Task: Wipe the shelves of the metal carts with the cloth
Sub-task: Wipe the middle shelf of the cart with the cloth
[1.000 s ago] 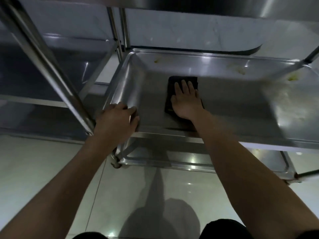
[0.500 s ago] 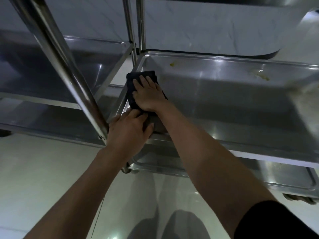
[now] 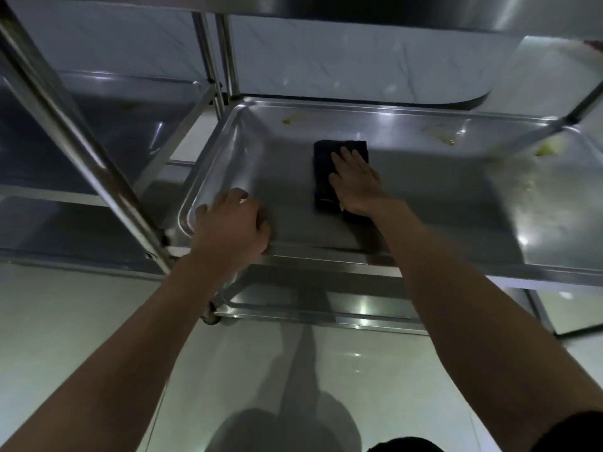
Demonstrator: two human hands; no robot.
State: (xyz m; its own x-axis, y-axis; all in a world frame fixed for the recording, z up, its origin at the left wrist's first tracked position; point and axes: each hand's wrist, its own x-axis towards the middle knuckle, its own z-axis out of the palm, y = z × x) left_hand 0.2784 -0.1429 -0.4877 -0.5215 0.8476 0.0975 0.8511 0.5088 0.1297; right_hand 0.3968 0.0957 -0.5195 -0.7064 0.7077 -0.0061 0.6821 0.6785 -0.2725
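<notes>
A dark folded cloth (image 3: 324, 172) lies flat on the middle shelf (image 3: 440, 203) of a steel cart. My right hand (image 3: 355, 181) presses on the cloth with straight fingers, covering its right half. My left hand (image 3: 233, 223) grips the shelf's near rim by the front left corner, fingers curled over the edge. Yellowish smears (image 3: 439, 133) mark the shelf's far side and right end (image 3: 548, 148).
A slanted steel post (image 3: 81, 151) rises at the left by my left hand. A second cart's shelves (image 3: 107, 132) stand to the left. The lower shelf (image 3: 326, 308) and a caster (image 3: 208, 316) show below. The upper shelf (image 3: 359, 14) overhangs. Glossy floor tiles lie underneath.
My right hand slid the cloth from the shelf's left corner rightward to the middle. My left hand kept its hold on the near rim.
</notes>
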